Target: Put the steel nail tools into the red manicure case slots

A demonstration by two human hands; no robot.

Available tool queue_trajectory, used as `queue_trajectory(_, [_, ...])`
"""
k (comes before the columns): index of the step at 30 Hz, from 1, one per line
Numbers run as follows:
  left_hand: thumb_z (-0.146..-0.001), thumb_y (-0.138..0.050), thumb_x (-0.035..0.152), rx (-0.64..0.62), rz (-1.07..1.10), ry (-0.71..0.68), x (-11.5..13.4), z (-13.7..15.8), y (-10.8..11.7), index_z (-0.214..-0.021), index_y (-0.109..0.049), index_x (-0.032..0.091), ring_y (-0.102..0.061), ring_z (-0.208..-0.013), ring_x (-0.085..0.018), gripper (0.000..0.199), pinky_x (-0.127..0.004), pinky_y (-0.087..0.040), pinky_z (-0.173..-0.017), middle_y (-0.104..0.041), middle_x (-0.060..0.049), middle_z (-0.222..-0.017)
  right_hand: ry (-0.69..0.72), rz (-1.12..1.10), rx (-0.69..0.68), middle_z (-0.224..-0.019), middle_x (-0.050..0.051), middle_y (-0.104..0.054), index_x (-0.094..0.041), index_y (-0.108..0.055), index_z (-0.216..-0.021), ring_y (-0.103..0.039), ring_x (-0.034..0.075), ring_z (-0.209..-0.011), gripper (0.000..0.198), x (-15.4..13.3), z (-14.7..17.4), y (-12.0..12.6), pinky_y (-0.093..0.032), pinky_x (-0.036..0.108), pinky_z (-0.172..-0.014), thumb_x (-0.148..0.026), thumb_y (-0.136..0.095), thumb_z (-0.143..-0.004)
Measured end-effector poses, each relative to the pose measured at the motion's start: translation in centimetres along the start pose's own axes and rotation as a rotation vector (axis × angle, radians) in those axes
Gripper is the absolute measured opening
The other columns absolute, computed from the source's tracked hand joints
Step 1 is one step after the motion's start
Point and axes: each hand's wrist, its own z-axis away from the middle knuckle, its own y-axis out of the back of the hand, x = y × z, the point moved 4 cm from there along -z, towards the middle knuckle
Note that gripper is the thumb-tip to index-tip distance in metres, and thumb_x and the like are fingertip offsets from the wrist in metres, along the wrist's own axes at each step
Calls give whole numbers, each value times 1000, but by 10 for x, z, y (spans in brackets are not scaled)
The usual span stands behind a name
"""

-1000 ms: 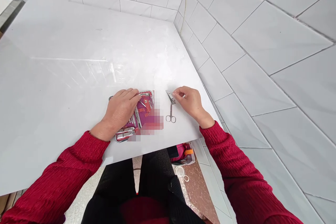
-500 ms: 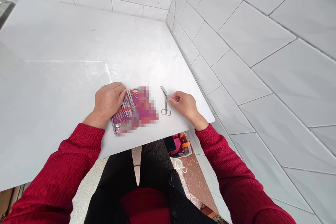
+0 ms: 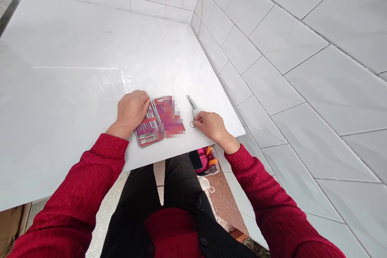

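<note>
An open manicure set case (image 3: pixel 152 140) lies on the white table, with slim metal tools strapped in its left half. Part of its right half is pixelated. My left hand (image 3: pixel 133 109) is closed over the left side of the case, its fingertips hidden behind the knuckles. To the right of the case, my right hand (image 3: pixel 210 126) pinches a small pair of scissors (image 3: pixel 192 124) at the handles, covering much of them. A silver nail clipper (image 3: pixel 191 102) lies on the table just beyond the scissors, apart from my fingers.
The white table (image 3: pixel 75 40) meets a tiled wall (image 3: pixel 290 36) on the right. A thin cord (image 3: pixel 202 0) hangs in the corner. Below the table's front edge sits a clear container (image 3: pixel 213 163) with pink and orange things, beside a white round object (image 3: pixel 205 184).
My right hand has moved from the nail clipper down to the scissors' handles; the clipper now lies free. My left hand stays on the case. The view has shifted slightly.
</note>
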Motion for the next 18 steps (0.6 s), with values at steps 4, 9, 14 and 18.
queue_trajectory(4, [-99,-41,26,16,-6,-10,0,0,-2,-87,-68,22,-65,-91,-28,30,-41,-47,-71,-72,-9,-93,-27,-5,-19,-87,4,-76,-22,-72,-89,-66,20,-80,12,-1,1,1,-35,29,-65,-30,-63,-91])
queue_trajectory(9, [-100,-41,26,21,-11,-19,1,0,-3,-85,-67,21,-64,-90,-28,30,-41,-46,-70,-71,-9,-93,-68,61,12,-88,7,-76,-22,-72,-89,-67,22,-82,20,-8,1,-1,-33,31,-64,-37,-61,-94])
queue_trajectory(14, [-99,-42,26,6,1,5,0,-1,-3,-86,-67,21,-65,-90,-28,29,-40,-46,-70,-72,-9,-95,-84,4,100,-88,6,-75,-21,-70,-92,-66,22,-81,17,-7,-6,8,-34,31,-64,-32,-58,-94])
queue_trajectory(18, [-99,-42,26,16,-12,8,-1,-1,-4,-86,-66,22,-65,-90,-28,28,-40,-45,-69,-72,-9,-94,-43,-79,270,-101,5,-75,-19,-68,-104,-65,20,-85,20,0,-22,19,-38,30,-68,-35,-60,-94])
